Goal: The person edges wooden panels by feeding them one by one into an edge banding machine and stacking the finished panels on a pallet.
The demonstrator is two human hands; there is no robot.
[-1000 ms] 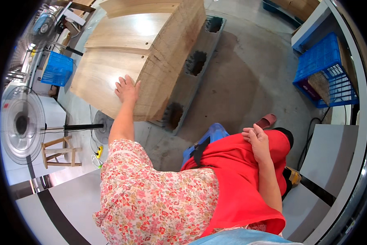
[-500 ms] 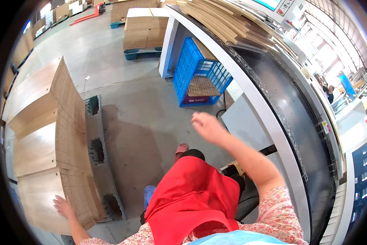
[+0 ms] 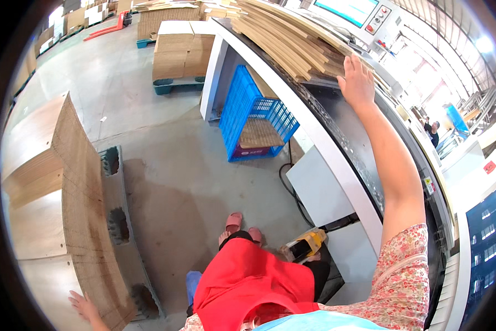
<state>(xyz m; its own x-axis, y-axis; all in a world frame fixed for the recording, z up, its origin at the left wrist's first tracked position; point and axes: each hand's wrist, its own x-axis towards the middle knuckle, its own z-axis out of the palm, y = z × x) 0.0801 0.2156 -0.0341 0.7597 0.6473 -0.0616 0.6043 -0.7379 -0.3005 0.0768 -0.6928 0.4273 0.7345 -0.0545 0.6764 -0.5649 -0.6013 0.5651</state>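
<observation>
My left hand: my left hand (image 3: 83, 307) lies flat with its fingers spread, gripping nothing, on top of the near end of the panel stack (image 3: 82, 215), close to the side that faces me.
Panel stack: pale wood-faced sheets piled in steps on a grey pallet (image 3: 131, 256) to my left; the pallet's right edge sticks out past the sheets, with hollows along it.
My right hand: my arm reaches out over the bench (image 3: 344, 118); my right hand (image 3: 359, 83) is unclenched, fingers stretched out, beside the near ends of the wooden strips (image 3: 284, 38). I cannot tell whether my fingertips touch them.
Wooden strips: a loose pile of long, thin pieces with uneven ends, across the far end of the bench; the dark top lies bare nearer me.
Behind the strips: a control box with a lit screen (image 3: 347, 10) and a red button.
Floor below the bench: a blue crate (image 3: 234, 110), open toward me, with a brown board (image 3: 260, 133) inside, near the bench's far left corner.
At my feet: pink slippers (image 3: 234, 220), and a yellow-and-black device (image 3: 308, 243) just right of my red apron (image 3: 242, 281).
Farther off: another board stack (image 3: 182, 52) on a green pallet, and a red pallet jack (image 3: 104, 34).
Beyond the bench: a co-worker (image 3: 433, 131), small in my view, at the right.
</observation>
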